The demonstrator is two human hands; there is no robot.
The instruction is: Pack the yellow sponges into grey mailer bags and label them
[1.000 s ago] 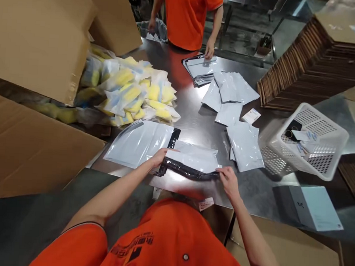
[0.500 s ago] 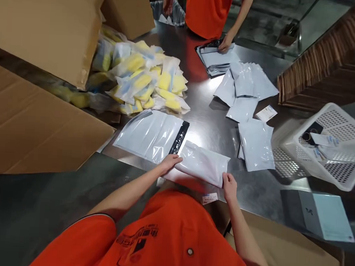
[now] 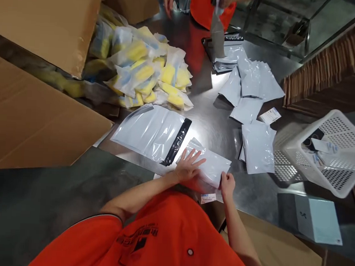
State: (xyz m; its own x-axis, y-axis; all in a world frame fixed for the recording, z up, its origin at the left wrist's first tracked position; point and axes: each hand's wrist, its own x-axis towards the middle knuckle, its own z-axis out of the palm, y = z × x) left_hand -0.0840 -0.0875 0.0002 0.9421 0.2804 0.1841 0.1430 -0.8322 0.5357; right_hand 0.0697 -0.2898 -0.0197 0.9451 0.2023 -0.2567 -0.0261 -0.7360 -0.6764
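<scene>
A white plastic mailer bag lies folded on the metal table in front of me. My left hand rests flat across its left end with the fingers spread. My right hand pinches the bag's right edge between thumb and fingers. Just left of it lies a stack of flat white mailer bags, each with a black strip along the right end. What is inside the folded bag, if anything, is hidden.
Yellow-and-blue items in clear wrappers spill from a cardboard box. Packed white mailers lie at right, near a white basket, a pale box and stacked cardboard. Across the table, a co-worker's hand lifts a bag.
My left hand has gone from gripping the bag's left end to lying spread on top of it. My right hand keeps its hold. The co-worker has raised a bag from their stack.
</scene>
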